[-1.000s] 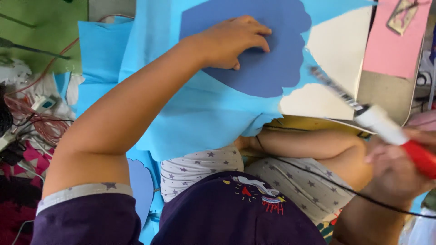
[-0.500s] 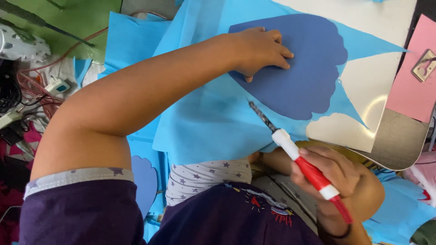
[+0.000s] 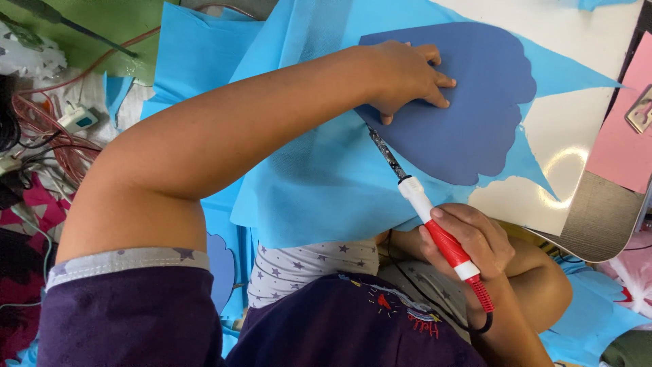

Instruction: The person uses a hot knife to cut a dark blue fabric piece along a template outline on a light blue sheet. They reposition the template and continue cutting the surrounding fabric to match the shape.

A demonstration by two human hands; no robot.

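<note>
My left hand (image 3: 402, 76) lies flat on a dark blue scalloped template (image 3: 468, 102), pressing it onto a sheet of light blue fabric (image 3: 319, 183). My right hand (image 3: 468, 238) grips a soldering iron (image 3: 421, 204) with a red and white handle. Its dark metal tip touches the fabric at the template's lower left edge, just below my left hand's thumb. A black cord runs from the handle's back end down past my wrist.
The fabric lies over a white board (image 3: 598, 102) with a wood-grain corner. A pink sheet (image 3: 621, 136) with a metal clip is at the right. Tangled red wires and a small white plug (image 3: 78, 119) lie at the left, next to green fabric (image 3: 68, 34).
My right hand has brought the soldering iron in from the right and lowered its tip to the template's edge. My left hand stays pressed on the template.
</note>
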